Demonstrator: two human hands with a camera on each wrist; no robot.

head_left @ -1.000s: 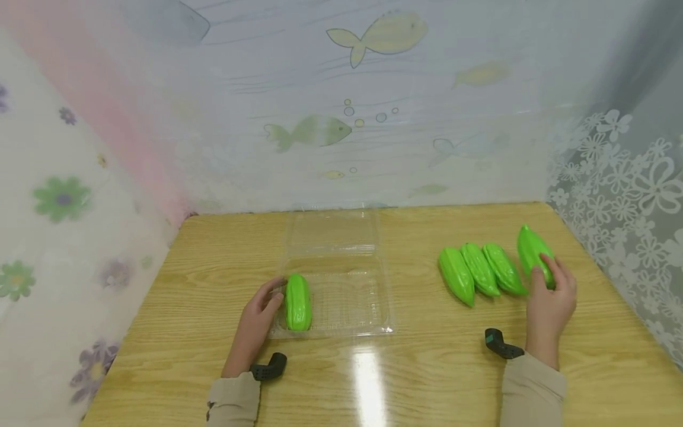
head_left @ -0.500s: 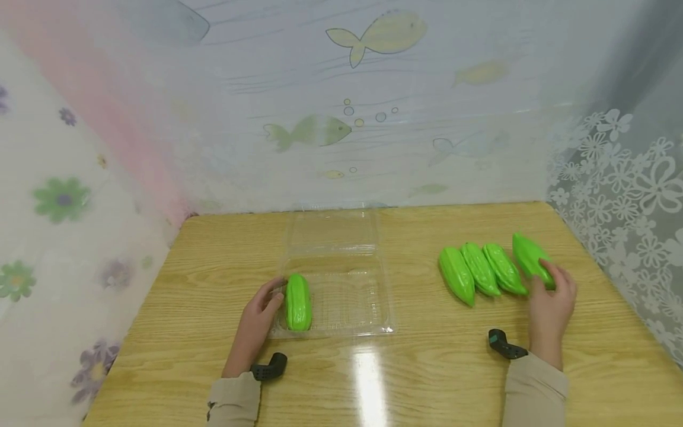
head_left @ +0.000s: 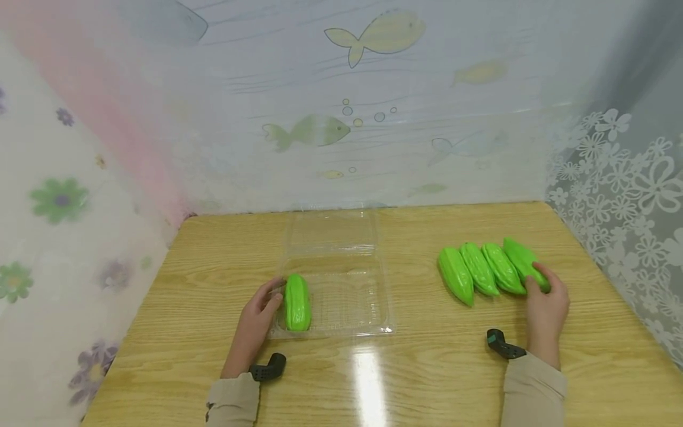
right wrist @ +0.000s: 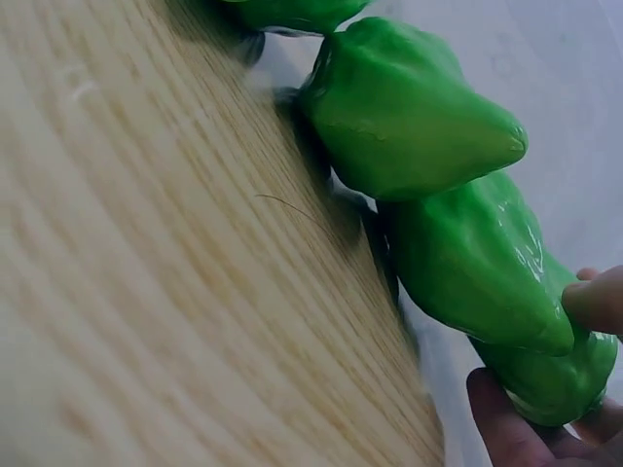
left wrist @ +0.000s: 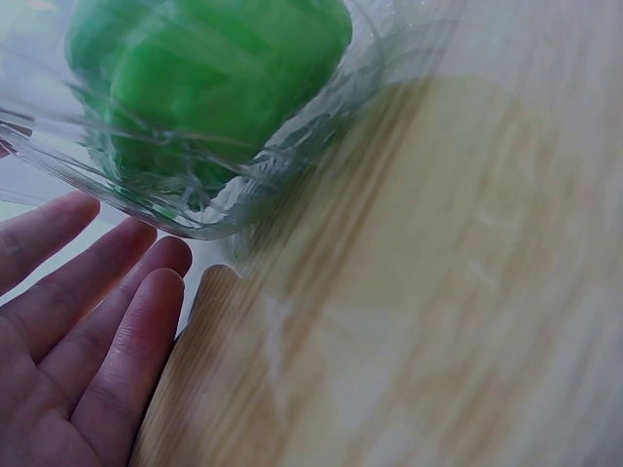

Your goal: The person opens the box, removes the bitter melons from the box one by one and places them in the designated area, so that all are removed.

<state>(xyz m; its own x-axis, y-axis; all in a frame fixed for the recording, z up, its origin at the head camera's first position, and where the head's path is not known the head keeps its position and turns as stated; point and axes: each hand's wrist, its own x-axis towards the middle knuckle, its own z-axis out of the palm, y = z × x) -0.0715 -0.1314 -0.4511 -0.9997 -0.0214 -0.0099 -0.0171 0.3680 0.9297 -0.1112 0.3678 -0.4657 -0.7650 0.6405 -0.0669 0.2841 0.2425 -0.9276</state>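
Observation:
Several glossy green ridged play vegetables with pointed tips, whose exact kind I cannot tell, are on the table. My right hand (head_left: 548,308) grips the rightmost green vegetable (head_left: 519,258) between thumb and fingers, low on its near end; it lies against the row of three others, the nearest neighbour being a green vegetable (head_left: 503,268). In the right wrist view, fingertips (right wrist: 594,302) press on its side. A clear plastic clamshell box (head_left: 347,302) stands open at centre, with one green vegetable (head_left: 297,302) along its left side. My left hand (head_left: 257,317) rests at the box's left wall, fingers (left wrist: 146,321) nearly straight.
The box's clear lid (head_left: 332,228) lies back toward the wall. Fish-patterned sheeting (head_left: 341,130) closes off the table's (head_left: 427,367) far edge, with flowered sheets on both sides. Wrist cameras (head_left: 504,345) sit on both forearms.
My right hand has shifted the rightmost green vegetable left and tilted it, so it now lies alongside the row. The left hand and the box stay where they were.

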